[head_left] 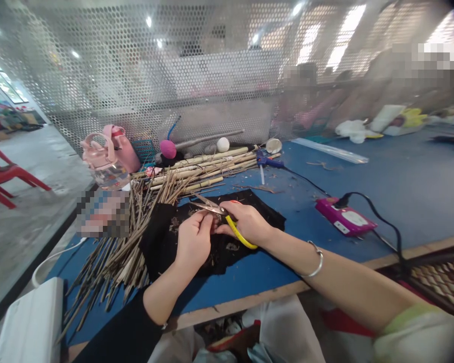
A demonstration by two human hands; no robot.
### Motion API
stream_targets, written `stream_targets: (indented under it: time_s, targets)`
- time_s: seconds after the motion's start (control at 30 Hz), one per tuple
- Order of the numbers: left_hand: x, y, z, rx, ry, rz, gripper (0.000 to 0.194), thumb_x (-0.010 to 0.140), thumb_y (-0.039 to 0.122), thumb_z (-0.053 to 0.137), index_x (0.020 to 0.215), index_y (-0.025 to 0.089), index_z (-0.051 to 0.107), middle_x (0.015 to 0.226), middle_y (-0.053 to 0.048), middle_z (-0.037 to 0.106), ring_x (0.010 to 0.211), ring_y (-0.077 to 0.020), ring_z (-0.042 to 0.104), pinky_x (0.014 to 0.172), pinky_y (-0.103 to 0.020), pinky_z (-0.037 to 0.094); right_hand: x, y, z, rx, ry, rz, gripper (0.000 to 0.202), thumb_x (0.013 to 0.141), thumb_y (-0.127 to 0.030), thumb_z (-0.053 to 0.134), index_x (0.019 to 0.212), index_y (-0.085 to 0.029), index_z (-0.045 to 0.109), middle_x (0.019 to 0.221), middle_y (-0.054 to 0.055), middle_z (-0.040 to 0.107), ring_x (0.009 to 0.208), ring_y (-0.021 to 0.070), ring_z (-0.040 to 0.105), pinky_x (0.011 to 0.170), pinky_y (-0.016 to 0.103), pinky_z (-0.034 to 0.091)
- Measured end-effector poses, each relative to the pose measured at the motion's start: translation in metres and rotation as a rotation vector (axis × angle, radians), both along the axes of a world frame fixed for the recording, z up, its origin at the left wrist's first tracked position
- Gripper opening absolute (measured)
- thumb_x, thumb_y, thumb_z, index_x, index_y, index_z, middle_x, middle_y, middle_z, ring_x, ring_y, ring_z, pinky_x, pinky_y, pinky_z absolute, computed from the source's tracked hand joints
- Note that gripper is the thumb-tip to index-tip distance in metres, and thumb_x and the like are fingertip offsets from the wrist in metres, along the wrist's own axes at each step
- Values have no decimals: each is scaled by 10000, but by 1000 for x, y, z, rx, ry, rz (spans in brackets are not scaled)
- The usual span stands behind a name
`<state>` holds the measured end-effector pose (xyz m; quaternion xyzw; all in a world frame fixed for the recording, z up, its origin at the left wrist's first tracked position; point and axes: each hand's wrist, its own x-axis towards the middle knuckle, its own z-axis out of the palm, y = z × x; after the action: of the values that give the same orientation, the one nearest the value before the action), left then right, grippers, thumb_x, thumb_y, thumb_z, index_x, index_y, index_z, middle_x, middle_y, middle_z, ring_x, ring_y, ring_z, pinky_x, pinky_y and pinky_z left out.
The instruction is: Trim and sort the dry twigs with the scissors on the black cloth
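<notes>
My right hand (249, 222) is wrapped round the yellow handle of a pair of scissors (209, 205), whose blades are parted and point left. Beside the blades, my left hand (195, 236) pinches something too small to make out, its fingertips close to my right fingers. Both hands are over a black cloth (265, 209) strewn with small brown scraps. Thin dry sticks (130, 252) lie in a loose pile left of the cloth, partly under its edge.
Thicker sticks (234, 160), a pink ball (168, 149) and a blue glue gun (268, 161) lie behind the cloth. A magenta power strip (344, 218) sits right; a clear bottle (108, 169) and white box (30, 322) are left. Perforated metal (166, 70) stands behind.
</notes>
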<state>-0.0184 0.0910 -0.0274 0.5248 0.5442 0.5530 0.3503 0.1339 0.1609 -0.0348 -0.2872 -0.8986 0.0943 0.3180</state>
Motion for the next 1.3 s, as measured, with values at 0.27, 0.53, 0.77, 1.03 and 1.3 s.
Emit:
stream_targets:
  time_s: [0.27,0.53,0.77,1.03,1.3]
  targets:
    - [0,2,-4,-53,-75,-28,237,828,348,502,822,149,629,718,-33,632,604,-137,585,586,-255,521,1,0,1,-27,-60,-50,377,824,-507,526,974,-162,549,810,76,633,721,178,592,611,250,422]
    - [-1,1,0,-32,-78,-2,251,820,394,510,781,161,595,660,-6,585,579,-125,562,552,-234,504,0,-3,7,-164,-71,-44,380,822,-513,525,991,-173,539,829,66,639,712,183,618,610,258,437]
    - [2,2,3,-113,-127,-5,240,797,354,524,779,137,625,632,-13,580,560,-123,552,511,-228,498,-1,-1,5,-84,-44,95,796,604,-703,616,1124,-118,469,1038,152,563,964,269,537,841,402,440]
    - [5,2,6,-95,-171,-32,192,782,318,544,713,147,597,609,0,550,533,-111,518,492,-216,464,-7,-2,-2,-54,38,134,848,603,-773,519,1145,-123,457,1037,163,555,950,279,512,853,437,423]
    - [1,-2,5,7,-41,10,224,834,341,491,847,175,640,705,-13,633,606,-132,570,576,-223,461,-10,-9,6,-194,28,98,617,716,-731,442,957,-167,510,884,103,603,793,218,572,681,315,460]
